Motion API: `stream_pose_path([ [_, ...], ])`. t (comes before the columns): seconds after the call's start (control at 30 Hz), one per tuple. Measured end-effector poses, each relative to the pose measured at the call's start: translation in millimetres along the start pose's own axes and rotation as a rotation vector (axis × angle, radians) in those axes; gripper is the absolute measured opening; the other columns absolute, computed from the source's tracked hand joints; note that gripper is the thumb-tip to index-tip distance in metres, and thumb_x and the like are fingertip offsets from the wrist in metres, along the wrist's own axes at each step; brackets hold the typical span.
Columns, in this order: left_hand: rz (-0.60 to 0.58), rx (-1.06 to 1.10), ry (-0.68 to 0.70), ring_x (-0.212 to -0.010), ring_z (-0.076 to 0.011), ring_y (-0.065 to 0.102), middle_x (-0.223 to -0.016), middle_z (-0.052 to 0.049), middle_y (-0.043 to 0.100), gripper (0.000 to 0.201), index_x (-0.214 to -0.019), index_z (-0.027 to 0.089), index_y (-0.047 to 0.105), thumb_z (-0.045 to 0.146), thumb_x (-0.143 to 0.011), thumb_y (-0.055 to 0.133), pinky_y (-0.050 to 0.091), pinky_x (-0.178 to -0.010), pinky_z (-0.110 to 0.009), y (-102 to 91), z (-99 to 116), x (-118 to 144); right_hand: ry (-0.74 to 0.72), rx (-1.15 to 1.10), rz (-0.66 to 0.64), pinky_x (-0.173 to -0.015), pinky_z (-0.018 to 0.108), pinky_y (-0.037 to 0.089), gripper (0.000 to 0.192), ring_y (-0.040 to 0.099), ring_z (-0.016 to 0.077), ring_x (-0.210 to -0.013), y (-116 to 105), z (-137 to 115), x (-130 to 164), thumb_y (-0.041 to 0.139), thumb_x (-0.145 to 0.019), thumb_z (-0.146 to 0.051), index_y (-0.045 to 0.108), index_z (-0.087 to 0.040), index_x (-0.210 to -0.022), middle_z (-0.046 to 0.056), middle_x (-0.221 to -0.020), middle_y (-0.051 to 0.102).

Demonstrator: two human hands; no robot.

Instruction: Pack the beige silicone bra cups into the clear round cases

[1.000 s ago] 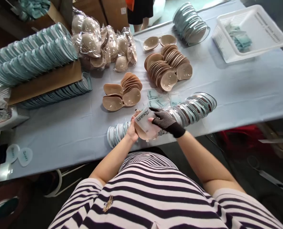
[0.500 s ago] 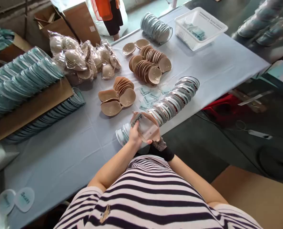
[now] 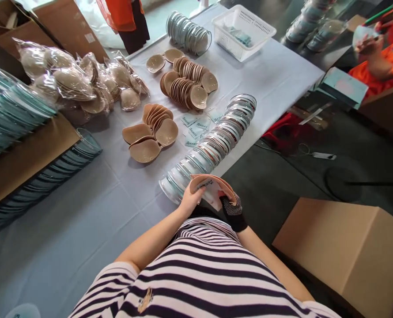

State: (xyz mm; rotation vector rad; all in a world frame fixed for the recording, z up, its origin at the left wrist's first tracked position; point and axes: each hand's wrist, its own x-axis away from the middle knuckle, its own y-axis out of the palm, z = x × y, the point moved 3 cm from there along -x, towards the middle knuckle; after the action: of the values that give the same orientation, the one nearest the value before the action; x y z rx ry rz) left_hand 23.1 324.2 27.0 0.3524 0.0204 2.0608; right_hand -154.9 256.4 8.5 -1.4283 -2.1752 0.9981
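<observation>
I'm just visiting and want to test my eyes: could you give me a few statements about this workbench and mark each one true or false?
1. The person's right grip wears a dark glove. True.
2. The left grip wears one too. False: the left grip is bare.
3. Both grips are on a beige pad. True.
4. The white basket is on the floor. False: the basket stands on the table.
5. A row of clear cases lies on the table. True.
6. Every other pad is bagged. False: some loose pads lie unwrapped on the table.
</observation>
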Motion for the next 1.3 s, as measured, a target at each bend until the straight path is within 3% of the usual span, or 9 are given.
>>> stream_pose_path([
  [0.13,0.050,-0.487,0.366,-0.108,-0.0231,0.062,-0.112,-0.008,0.068,0.027,-0.109,0.021,0.065,0.039,-0.094,0.051,0.049,-0.097,-0.041,-17.8,19,-53,0.048,0.047,0.226,-0.086,0.043,0.058,0.034,0.070,0.0277,-0.091,-4,11,-32,0.038,-0.087,-0.022,0.070,-0.016,-0.098,0.015,-0.093,0.073],
  [0.27,-0.180,-1.103,0.520,-0.106,-0.0241,0.062,-0.105,-0.007,0.071,0.019,-0.096,0.024,0.072,0.029,-0.092,0.054,0.046,-0.101,-0.042,-21.4,24,-104,-0.004,0.180,0.270,-0.097,0.043,0.053,0.041,0.065,0.0291,-0.108,-7,13,-71,0.040,-0.091,-0.025,0.064,-0.013,-0.122,0.018,-0.113,0.069],
  [0.37,-0.298,-1.329,0.573,-0.111,-0.0244,0.060,-0.115,-0.004,0.072,0.025,-0.110,0.027,0.071,0.026,-0.093,0.052,0.045,-0.101,-0.041,-18.3,16,-114,-0.098,0.248,0.247,-0.097,0.042,0.052,0.045,0.064,0.0291,-0.112,-6,13,-84,0.044,-0.092,-0.030,0.058,-0.016,-0.133,0.016,-0.121,0.067],
  [0.5,-0.301,-1.490,0.578,-0.122,-0.0270,0.055,-0.132,-0.002,0.065,0.037,-0.126,0.029,0.064,0.021,-0.093,0.048,0.043,-0.100,-0.044,-13.0,9,-108,-0.129,0.258,0.355,-0.094,0.041,0.054,0.046,0.065,0.0287,-0.108,-3,18,-84,0.043,-0.093,-0.032,0.056,-0.018,-0.135,0.015,-0.120,0.068],
  [0.6,-0.316,-1.555,0.538,-0.120,-0.0282,0.056,-0.123,-0.007,0.069,0.033,-0.120,0.025,0.066,0.024,-0.090,0.052,0.040,-0.103,-0.045,-6.8,8,-110,-0.152,0.228,0.338,-0.090,0.041,0.054,0.049,0.066,0.0289,-0.103,6,20,-82,0.045,-0.090,-0.030,0.055,-0.019,-0.137,0.013,-0.117,0.069],
  [0.8,-0.440,-1.468,0.480,-0.086,-0.0259,0.063,-0.074,-0.008,0.068,0.018,-0.069,0.021,0.067,0.030,-0.083,0.059,0.043,-0.099,-0.045,-0.9,6,-138,-0.209,0.302,0.073,-0.076,0.036,0.053,0.055,0.064,0.0267,-0.083,28,17,-70,0.047,-0.083,-0.026,0.060,-0.017,-0.136,0.013,-0.093,0.070],
  [0.93,-0.470,-1.423,0.495,-0.085,-0.0264,0.062,-0.076,-0.009,0.066,0.007,-0.067,0.022,0.063,0.019,-0.073,0.065,0.048,-0.090,-0.041,-5.1,1,-147,-0.192,0.334,-0.094,-0.075,0.035,0.051,0.052,0.063,0.0257,-0.081,33,18,-50,0.047,-0.086,-0.033,0.063,-0.019,-0.134,0.013,-0.086,0.069],
  [1.07,-0.456,-1.401,0.493,-0.087,-0.0266,0.062,-0.078,-0.010,0.065,0.008,-0.072,0.021,0.062,0.015,-0.078,0.061,0.048,-0.090,-0.042,-6.1,-2,-149,-0.172,0.331,-0.159,-0.077,0.034,0.051,0.054,0.063,0.0257,-0.083,37,21,-34,0.051,-0.084,-0.036,0.064,-0.019,-0.134,0.012,-0.087,0.070],
  [1.3,-0.412,-1.349,0.434,-0.104,-0.0310,0.061,-0.095,-0.011,0.068,0.017,-0.084,0.020,0.067,0.026,-0.071,0.077,0.048,-0.099,-0.045,-6.6,4,-146,-0.004,0.273,-0.177,-0.083,0.034,0.051,0.060,0.066,0.0261,-0.090,49,16,-52,0.046,-0.091,-0.037,0.047,-0.015,-0.147,0.015,-0.112,0.072],
])
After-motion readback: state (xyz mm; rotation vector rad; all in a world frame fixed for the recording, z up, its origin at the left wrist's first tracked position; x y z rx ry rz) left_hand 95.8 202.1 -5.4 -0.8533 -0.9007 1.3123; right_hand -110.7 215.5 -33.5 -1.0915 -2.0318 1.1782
